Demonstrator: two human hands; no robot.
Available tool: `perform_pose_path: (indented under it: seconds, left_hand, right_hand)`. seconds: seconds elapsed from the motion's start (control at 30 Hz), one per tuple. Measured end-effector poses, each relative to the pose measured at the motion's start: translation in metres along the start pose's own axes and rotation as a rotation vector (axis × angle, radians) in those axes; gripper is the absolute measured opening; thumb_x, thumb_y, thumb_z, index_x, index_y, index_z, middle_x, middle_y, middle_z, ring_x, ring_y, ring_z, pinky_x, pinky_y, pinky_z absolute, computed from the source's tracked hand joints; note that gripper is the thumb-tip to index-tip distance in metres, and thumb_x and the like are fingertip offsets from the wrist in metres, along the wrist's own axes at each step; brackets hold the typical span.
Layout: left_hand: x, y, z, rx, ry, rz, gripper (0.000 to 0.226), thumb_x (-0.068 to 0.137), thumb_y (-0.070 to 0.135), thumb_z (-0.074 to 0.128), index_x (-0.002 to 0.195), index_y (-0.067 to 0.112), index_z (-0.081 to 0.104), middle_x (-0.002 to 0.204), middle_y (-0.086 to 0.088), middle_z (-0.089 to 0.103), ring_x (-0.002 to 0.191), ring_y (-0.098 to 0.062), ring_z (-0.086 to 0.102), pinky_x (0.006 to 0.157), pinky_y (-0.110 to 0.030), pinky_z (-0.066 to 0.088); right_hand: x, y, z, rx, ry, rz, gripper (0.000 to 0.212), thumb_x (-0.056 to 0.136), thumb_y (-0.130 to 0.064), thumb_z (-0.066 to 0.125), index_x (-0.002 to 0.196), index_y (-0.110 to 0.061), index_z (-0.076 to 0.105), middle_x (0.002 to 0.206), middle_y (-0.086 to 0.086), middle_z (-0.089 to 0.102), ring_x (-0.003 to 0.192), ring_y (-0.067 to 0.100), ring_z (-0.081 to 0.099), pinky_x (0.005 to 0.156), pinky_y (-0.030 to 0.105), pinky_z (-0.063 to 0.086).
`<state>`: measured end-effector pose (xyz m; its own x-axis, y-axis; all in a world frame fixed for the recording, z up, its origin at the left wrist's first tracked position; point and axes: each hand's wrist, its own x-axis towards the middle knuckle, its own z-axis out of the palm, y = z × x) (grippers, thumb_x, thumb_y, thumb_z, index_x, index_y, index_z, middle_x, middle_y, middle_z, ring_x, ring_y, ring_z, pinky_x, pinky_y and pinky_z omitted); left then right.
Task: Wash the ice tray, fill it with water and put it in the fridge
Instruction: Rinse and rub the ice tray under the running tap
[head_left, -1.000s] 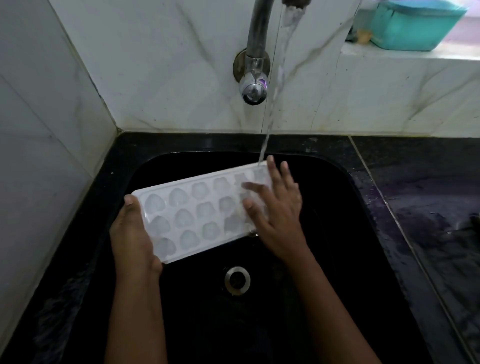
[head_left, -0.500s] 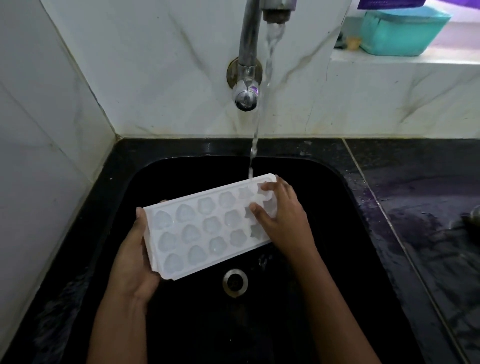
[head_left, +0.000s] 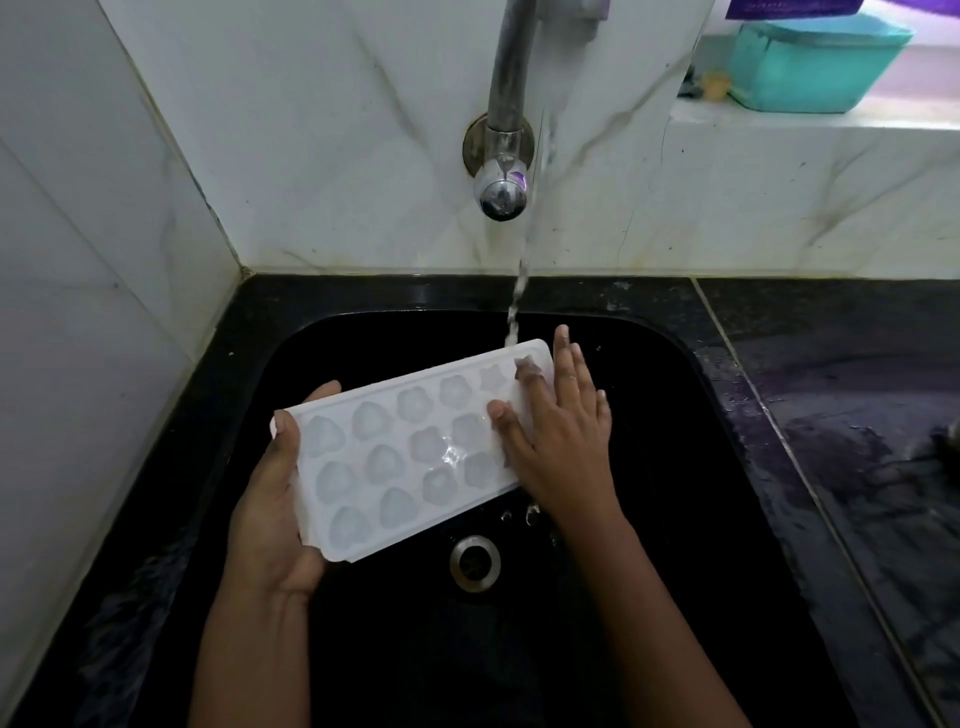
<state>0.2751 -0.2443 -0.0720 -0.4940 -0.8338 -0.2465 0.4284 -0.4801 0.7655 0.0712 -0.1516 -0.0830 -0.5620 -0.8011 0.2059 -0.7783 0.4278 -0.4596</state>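
Observation:
A white ice tray (head_left: 400, 452) with several shaped cavities is held tilted over the black sink (head_left: 701, 545). My left hand (head_left: 275, 504) grips its left end, thumb on top and fingers underneath. My right hand (head_left: 558, 431) lies on the tray's right end with fingers mostly straight, one fingertip dipping into a corner cavity. A stream of water (head_left: 519, 291) falls from the metal tap (head_left: 504, 156) onto the tray's far right corner.
The sink drain (head_left: 475, 564) lies below the tray. A wet black counter (head_left: 857, 415) runs along the right. White marble walls stand at the back and left. A teal tub (head_left: 815, 62) sits on the ledge at the top right.
My right hand has kept rubbing across the tray's right end, curling half a second ago and flattening out again now. The tray has tilted a little more. Water keeps running.

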Motion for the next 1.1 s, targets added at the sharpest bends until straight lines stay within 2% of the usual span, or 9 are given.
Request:
perform_pose_path:
  seconds: [0.13,0.3,0.47,0.53,0.63,0.83,0.97,1.03,1.1]
  left_hand:
    - [0.000,0.002,-0.006,-0.024,0.042,-0.013,0.040,0.093,0.051,0.044,0.105,0.029,0.076,0.116,-0.006,0.071,0.098,-0.026,0.071,0.067,-0.042,0.059]
    - [-0.001,0.001,-0.004,-0.055,0.037,-0.007,0.042,0.093,0.050,0.043,0.102,0.027,0.077,0.115,-0.007,0.072,0.098,-0.027,0.071,0.068,-0.042,0.059]
    - [-0.003,0.010,-0.015,-0.044,0.041,0.012,0.042,0.093,0.052,0.043,0.103,0.028,0.077,0.113,-0.005,0.072,0.095,-0.027,0.072,0.065,-0.042,0.059]
    - [-0.003,0.012,-0.017,-0.029,0.038,0.004,0.042,0.088,0.053,0.047,0.103,0.028,0.077,0.114,-0.005,0.072,0.096,-0.027,0.071,0.066,-0.042,0.059]
    - [-0.002,0.011,-0.017,-0.047,0.039,0.009,0.042,0.087,0.053,0.047,0.103,0.027,0.077,0.114,-0.005,0.072,0.097,-0.026,0.071,0.067,-0.042,0.059]
    - [-0.002,0.006,-0.010,-0.066,0.036,-0.016,0.042,0.085,0.054,0.049,0.100,0.027,0.077,0.110,-0.005,0.073,0.094,-0.026,0.072,0.064,-0.041,0.059]
    - [-0.001,0.003,-0.006,-0.068,0.044,-0.008,0.043,0.086,0.053,0.047,0.100,0.026,0.078,0.109,-0.005,0.074,0.094,-0.026,0.072,0.065,-0.039,0.059]
    - [-0.001,0.004,-0.007,-0.073,0.061,0.006,0.043,0.087,0.053,0.048,0.100,0.026,0.078,0.109,-0.006,0.074,0.093,-0.026,0.072,0.064,-0.039,0.059]
    - [-0.001,0.005,-0.008,-0.068,0.063,0.008,0.043,0.087,0.053,0.047,0.100,0.027,0.078,0.109,-0.006,0.074,0.092,-0.026,0.073,0.063,-0.040,0.059]
  right_hand:
    - [0.004,0.002,-0.002,-0.004,0.010,0.023,0.051,0.086,-0.066,0.039,0.122,-0.034,0.053,0.160,-0.007,-0.010,0.138,0.003,-0.023,0.114,0.045,-0.004]
    - [0.001,-0.006,0.005,0.020,-0.007,0.016,0.053,0.091,-0.061,0.038,0.137,-0.035,0.042,0.148,-0.014,-0.034,0.134,0.004,-0.035,0.113,0.046,-0.010]
    - [0.001,-0.010,0.002,0.005,0.016,0.009,0.049,0.084,-0.067,0.043,0.122,-0.036,0.053,0.152,-0.013,-0.022,0.138,0.006,-0.030,0.112,0.044,-0.013]
    - [-0.003,-0.013,0.004,-0.069,0.027,0.025,0.055,0.085,-0.070,0.035,0.127,-0.037,0.050,0.153,-0.009,-0.025,0.139,0.011,-0.031,0.110,0.045,-0.018]
    - [-0.003,-0.017,0.007,-0.038,0.016,-0.006,0.055,0.090,-0.064,0.034,0.136,-0.035,0.044,0.151,-0.009,-0.031,0.137,0.010,-0.036,0.111,0.047,-0.016]
    - [-0.001,-0.007,-0.003,-0.077,0.045,0.018,0.052,0.082,-0.072,0.038,0.120,-0.040,0.054,0.154,-0.010,-0.025,0.140,0.011,-0.032,0.105,0.039,-0.028]
    - [0.000,-0.008,0.001,-0.032,0.016,0.009,0.053,0.089,-0.063,0.039,0.133,-0.035,0.047,0.153,-0.009,-0.030,0.138,0.011,-0.035,0.110,0.046,-0.018]
    - [0.002,-0.008,0.001,0.012,0.034,-0.018,0.050,0.087,-0.062,0.044,0.128,-0.034,0.052,0.155,-0.010,-0.022,0.139,0.010,-0.031,0.112,0.044,-0.015]
    - [0.002,-0.007,-0.001,0.008,0.072,-0.003,0.049,0.084,-0.066,0.045,0.121,-0.037,0.055,0.156,-0.012,-0.018,0.141,0.010,-0.027,0.109,0.038,-0.021]
